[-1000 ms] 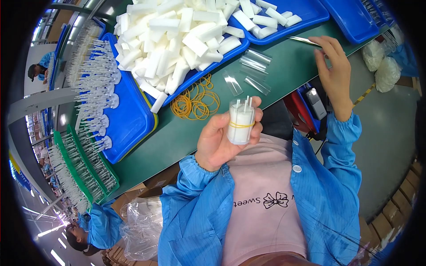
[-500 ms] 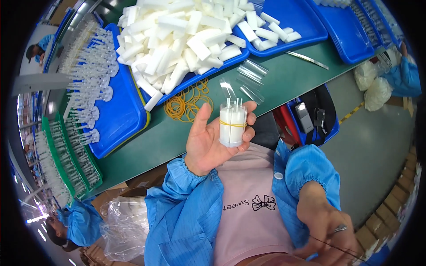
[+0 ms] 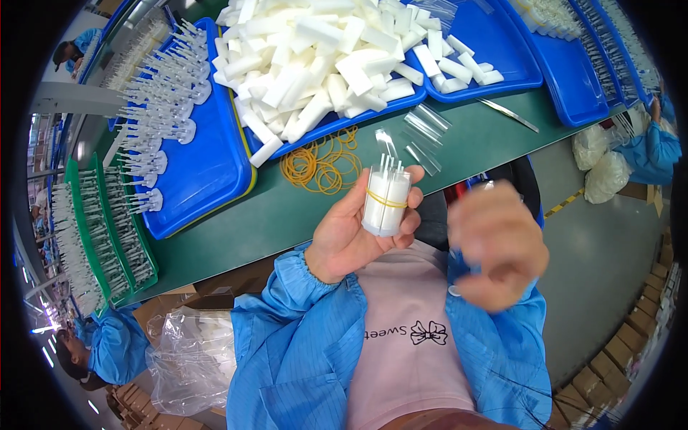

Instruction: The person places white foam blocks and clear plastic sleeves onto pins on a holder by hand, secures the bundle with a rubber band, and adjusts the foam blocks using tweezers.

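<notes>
My left hand (image 3: 351,233) holds a small bundle of white foam pieces (image 3: 385,201) upright, bound with a yellow rubber band, thin white sticks poking out of its top. My right hand (image 3: 496,244) is blurred, raised just right of the bundle, fingers curled; whether it holds anything I cannot tell. A pile of yellow rubber bands (image 3: 322,165) lies on the green table (image 3: 258,215) beyond the bundle. Small clear bags (image 3: 423,136) lie next to them.
A blue tray (image 3: 459,86) heaped with white foam blocks (image 3: 322,64) stands at the back. Another blue tray (image 3: 201,172) at left carries white stick parts. Green racks (image 3: 93,229) line the far left. Metal tweezers (image 3: 509,115) lie on the table. Other people in blue coats work nearby.
My right hand has come up from low at my side to chest height beside the bundle. My left hand keeps the bundle in about the same place.
</notes>
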A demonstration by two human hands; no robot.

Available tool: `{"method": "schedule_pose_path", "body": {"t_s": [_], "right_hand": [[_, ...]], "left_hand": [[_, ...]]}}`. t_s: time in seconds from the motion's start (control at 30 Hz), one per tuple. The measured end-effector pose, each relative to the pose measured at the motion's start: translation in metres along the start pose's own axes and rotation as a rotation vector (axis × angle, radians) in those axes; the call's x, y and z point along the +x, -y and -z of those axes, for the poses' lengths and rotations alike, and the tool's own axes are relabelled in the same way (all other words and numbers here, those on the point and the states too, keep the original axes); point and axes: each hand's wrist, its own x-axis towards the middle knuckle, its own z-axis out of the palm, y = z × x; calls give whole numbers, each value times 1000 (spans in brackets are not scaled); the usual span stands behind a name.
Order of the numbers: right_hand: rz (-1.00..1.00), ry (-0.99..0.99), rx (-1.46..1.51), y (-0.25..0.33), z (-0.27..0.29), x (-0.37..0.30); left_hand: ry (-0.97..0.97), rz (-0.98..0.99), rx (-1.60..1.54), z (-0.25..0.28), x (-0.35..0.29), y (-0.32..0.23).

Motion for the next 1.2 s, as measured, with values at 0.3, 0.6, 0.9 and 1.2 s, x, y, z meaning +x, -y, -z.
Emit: {"method": "schedule_pose_path", "body": {"t_s": [0.3, 0.6, 0.9, 1.2], "right_hand": [[-103, 147, -756, -18, -28, 3], [-146, 305, -991, -17, -23, 6], [-126, 250, -853, -25, -12, 2], [-197, 165, -707, -32, -9, 2]], "left_hand": [[-186, -12, 61, -9, -6, 4], [-318, -127, 445, -24, -3, 5], [-262, -109, 681, -22, -5, -2], [-180, -123, 515, -20, 0, -4]]}}
